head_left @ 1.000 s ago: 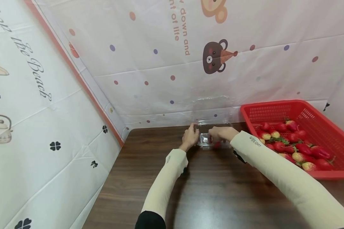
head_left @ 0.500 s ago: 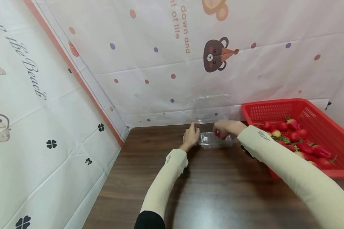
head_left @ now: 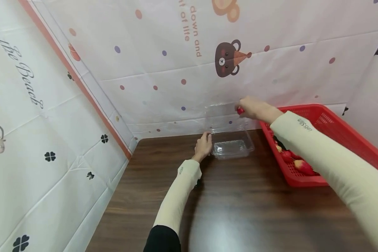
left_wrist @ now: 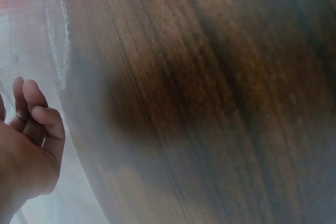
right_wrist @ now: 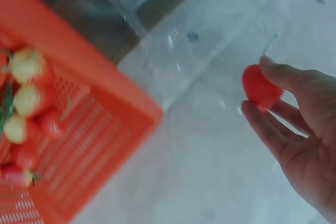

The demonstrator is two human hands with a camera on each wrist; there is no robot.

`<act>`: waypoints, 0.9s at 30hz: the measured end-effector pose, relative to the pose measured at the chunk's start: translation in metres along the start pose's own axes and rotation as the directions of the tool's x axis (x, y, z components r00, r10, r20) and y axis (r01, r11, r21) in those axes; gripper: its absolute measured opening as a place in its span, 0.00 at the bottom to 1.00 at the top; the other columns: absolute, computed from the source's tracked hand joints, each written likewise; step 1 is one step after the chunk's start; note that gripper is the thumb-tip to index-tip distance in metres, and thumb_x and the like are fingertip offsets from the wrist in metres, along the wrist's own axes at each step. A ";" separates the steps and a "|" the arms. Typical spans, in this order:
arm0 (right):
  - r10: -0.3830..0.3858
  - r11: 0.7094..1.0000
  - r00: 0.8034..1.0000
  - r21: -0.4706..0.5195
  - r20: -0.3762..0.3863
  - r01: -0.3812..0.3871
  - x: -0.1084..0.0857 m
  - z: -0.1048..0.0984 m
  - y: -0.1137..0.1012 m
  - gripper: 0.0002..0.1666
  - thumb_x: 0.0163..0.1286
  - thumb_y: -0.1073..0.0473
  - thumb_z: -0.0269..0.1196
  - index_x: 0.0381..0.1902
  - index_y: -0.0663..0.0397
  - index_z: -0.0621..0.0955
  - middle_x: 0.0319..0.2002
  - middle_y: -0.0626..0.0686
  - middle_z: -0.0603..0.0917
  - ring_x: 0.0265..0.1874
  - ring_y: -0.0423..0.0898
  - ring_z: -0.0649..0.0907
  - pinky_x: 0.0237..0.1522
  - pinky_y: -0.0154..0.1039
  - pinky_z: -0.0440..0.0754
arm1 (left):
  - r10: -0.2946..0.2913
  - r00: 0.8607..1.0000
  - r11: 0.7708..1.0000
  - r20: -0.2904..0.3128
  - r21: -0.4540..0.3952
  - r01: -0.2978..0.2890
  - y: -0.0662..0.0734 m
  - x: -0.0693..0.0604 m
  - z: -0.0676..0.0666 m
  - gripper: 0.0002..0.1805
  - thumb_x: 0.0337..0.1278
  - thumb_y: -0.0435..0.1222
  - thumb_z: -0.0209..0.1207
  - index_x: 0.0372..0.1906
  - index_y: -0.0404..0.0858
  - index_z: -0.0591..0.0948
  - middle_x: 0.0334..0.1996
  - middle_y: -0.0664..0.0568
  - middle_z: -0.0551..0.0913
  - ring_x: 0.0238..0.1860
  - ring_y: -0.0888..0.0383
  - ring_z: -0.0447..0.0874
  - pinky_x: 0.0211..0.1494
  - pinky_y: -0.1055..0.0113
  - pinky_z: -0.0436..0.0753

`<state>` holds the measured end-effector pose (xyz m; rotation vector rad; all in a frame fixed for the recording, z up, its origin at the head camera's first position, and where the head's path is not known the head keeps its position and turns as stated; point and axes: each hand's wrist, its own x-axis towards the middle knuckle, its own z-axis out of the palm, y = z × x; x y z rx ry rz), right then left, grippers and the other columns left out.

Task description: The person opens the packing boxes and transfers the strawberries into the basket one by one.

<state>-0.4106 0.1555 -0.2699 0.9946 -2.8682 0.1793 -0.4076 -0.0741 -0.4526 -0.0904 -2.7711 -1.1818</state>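
A clear plastic clamshell box [head_left: 230, 148] stands on the table near the wall, its lid [head_left: 218, 117] raised against the wall behind. My left hand [head_left: 203, 146] holds the box's left side at the rim; in the left wrist view that hand [left_wrist: 31, 145] has bent fingers beside the clear plastic. Above the box's right side, in front of the wall, my right hand [head_left: 255, 107] pinches a red cherry [head_left: 240, 110] between thumb and fingers. The right wrist view shows the cherry [right_wrist: 260, 86] with its thin green stem. Inside the box, no fruit shows.
To the right of the box stands a red plastic basket [head_left: 278, 162], partly covered by the right sleeve. Red and yellowish fruit [right_wrist: 29, 69] lies in it, several pieces in sight. A white printed sheet [head_left: 163, 115] hangs behind the brown wooden table [head_left: 239, 203].
My right hand has lifted the cherry up out of the box and stands higher, before the raised lid. My left hand stays at the box's left side. The head view has shifted slightly.
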 end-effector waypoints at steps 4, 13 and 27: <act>0.048 0.999 0.996 0.006 -0.080 -0.048 -0.006 -0.025 0.018 0.15 0.62 0.69 0.71 0.48 0.68 0.85 0.44 0.68 0.85 0.44 0.63 0.84 0.52 0.59 0.82 | 0.010 1.000 1.000 -0.020 -0.030 -0.010 -0.008 0.004 -0.003 0.22 0.78 0.44 0.49 0.69 0.46 0.75 0.11 0.58 0.75 0.05 0.63 0.69 0.23 0.66 0.74; 0.285 0.958 0.958 0.042 -0.036 -0.284 -0.058 -0.051 0.087 0.24 0.64 0.68 0.69 0.56 0.75 0.77 0.50 0.76 0.80 0.47 0.69 0.81 0.49 0.62 0.82 | 0.033 0.999 0.999 -0.029 0.020 -0.032 -0.015 0.001 -0.005 0.21 0.74 0.41 0.52 0.67 0.44 0.76 0.28 0.52 0.87 0.12 0.60 0.75 0.30 0.63 0.78; 0.440 0.897 0.896 0.021 0.067 -0.442 -0.139 -0.012 0.150 0.18 0.57 0.75 0.64 0.45 0.81 0.75 0.40 0.77 0.79 0.38 0.70 0.79 0.42 0.63 0.80 | 0.058 0.998 0.998 -0.009 0.015 -0.058 -0.019 -0.010 0.009 0.21 0.74 0.41 0.52 0.67 0.45 0.75 0.26 0.50 0.85 0.19 0.60 0.71 0.26 0.64 0.70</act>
